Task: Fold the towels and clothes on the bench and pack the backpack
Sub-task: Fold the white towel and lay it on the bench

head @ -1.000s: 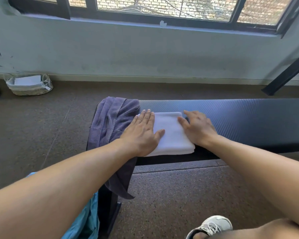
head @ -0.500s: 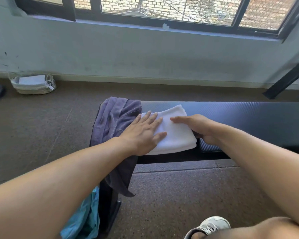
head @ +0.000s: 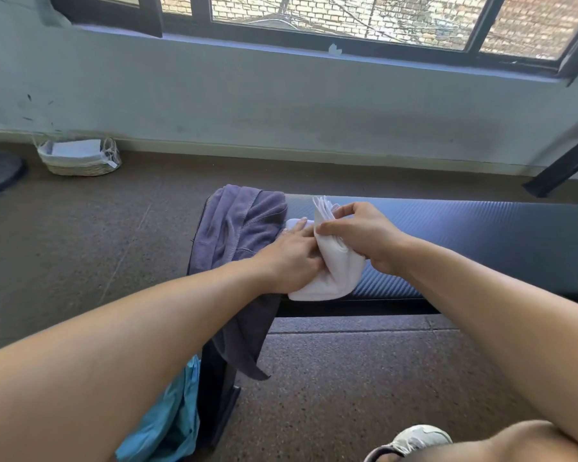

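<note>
So there's one white towel [head: 336, 265] and one grey garment [head: 239, 228] on the bench [head: 481, 235], garment at 9 o'clock of the towel, plus one teal bag [head: 167, 425] down at 7 o'clock. Right hand [head: 364, 235] is clenched on the towel's lifted half, pinching the stacked edges. Left hand [head: 291, 258] lies flat with straight fingers pressing the lower half down; no readable writing.

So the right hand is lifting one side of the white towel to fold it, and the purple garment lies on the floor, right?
Not quite. The head view shows the purple garment draped over the end of the bench, not on the floor. The rest holds: the right hand lifts one side of the white towel to fold it.
</note>
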